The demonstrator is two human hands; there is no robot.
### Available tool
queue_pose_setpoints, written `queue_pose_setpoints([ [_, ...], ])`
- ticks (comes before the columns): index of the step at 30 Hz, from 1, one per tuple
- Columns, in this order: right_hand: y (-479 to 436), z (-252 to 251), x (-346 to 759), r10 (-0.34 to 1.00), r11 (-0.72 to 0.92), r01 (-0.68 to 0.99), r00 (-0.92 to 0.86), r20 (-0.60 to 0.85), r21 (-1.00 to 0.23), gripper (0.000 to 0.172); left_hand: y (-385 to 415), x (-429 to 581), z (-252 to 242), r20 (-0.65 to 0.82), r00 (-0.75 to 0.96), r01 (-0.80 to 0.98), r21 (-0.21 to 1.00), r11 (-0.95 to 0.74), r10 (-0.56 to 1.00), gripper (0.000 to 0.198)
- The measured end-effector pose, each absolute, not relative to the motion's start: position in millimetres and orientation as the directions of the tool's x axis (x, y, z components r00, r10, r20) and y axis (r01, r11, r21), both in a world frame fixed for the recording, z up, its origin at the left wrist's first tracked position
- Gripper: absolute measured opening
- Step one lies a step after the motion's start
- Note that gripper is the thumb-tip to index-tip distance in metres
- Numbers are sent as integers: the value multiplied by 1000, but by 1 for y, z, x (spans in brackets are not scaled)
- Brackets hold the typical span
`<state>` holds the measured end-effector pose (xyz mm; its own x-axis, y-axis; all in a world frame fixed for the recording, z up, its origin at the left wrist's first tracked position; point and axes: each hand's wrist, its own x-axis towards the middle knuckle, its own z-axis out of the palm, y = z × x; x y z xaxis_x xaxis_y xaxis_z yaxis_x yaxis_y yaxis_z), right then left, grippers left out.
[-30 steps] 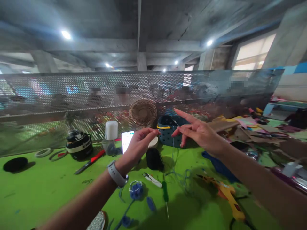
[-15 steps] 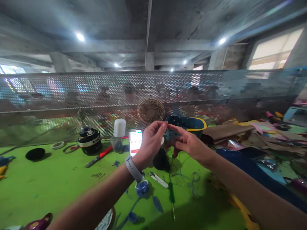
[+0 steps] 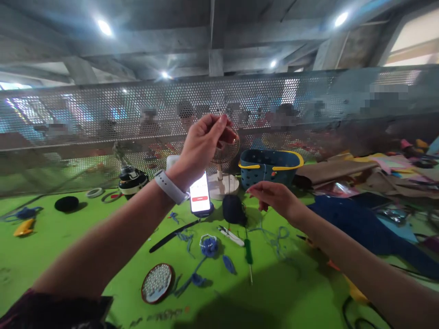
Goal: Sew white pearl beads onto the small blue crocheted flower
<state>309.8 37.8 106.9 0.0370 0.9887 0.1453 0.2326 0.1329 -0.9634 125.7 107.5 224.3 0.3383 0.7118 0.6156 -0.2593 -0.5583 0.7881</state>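
Left hand: up it goes in view, the higher of the two, the left hand [image 3: 206,139] with wrist angled upward, thumb and forefinger pinched on a thin pale sliver [image 3: 218,108] that pokes above the fingertips.
Left wrist: banded by a pale watch strap [image 3: 168,186], forearm slanting in from the lower left.
Right hand: lower and well apart, the right hand [image 3: 277,199] points inward, knuckles up; whether its fingertips grip anything, I cannot tell.
Beyond the fingers: a dark teal basket [image 3: 254,176] behind the right hand, a lit phone [image 3: 200,196] below the left.
Between the arms: a dark ball [image 3: 233,209], white snips [image 3: 232,236] and a green-handled tool [image 3: 248,251].
Nearer: a blue knitted flower [image 3: 209,247] beside a dish of white beads [image 3: 157,281].
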Motion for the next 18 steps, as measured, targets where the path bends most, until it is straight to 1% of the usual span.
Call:
queue_pose_setpoints([
  [2, 36, 103, 310, 991, 134, 218, -10, 136, -967, 29, 106, 122, 231, 605, 310, -213, 796, -566, 734, 19],
  [5, 30, 97, 303, 985, 119, 141, -139, 100, -983, 32, 102, 119, 236, 597, 265, -154, 801, -578, 757, 19],
  [7, 27, 93, 295, 973, 75, 51, -223, 62, -996, 35, 100, 120, 235, 599, 251, -136, 800, -585, 761, 21],
  [9, 23, 91, 284, 946, 13, -79, -323, 38, -997, 41, 101, 124, 230, 598, 251, -129, 800, -586, 761, 22],
  [11, 17, 92, 272, 881, -67, -208, -471, 40, -976, 50, 107, 128, 222, 592, 261, -125, 804, -581, 763, 22],
  [12, 14, 94, 267, 827, -107, -247, -560, 51, -963, 54, 112, 129, 217, 588, 267, -121, 807, -579, 764, 22],
  [14, 9, 97, 261, 709, -161, -257, -702, 70, -953, 57, 126, 129, 206, 580, 280, -112, 811, -574, 765, 20],
  [16, 6, 95, 262, 649, -176, -199, -759, 39, -964, 49, 143, 121, 197, 574, 282, -112, 816, -567, 769, 18],
  [18, 7, 87, 270, 664, -193, -124, -747, -37, -973, 32, 159, 108, 189, 583, 231, -105, 811, -576, 779, 16],
])
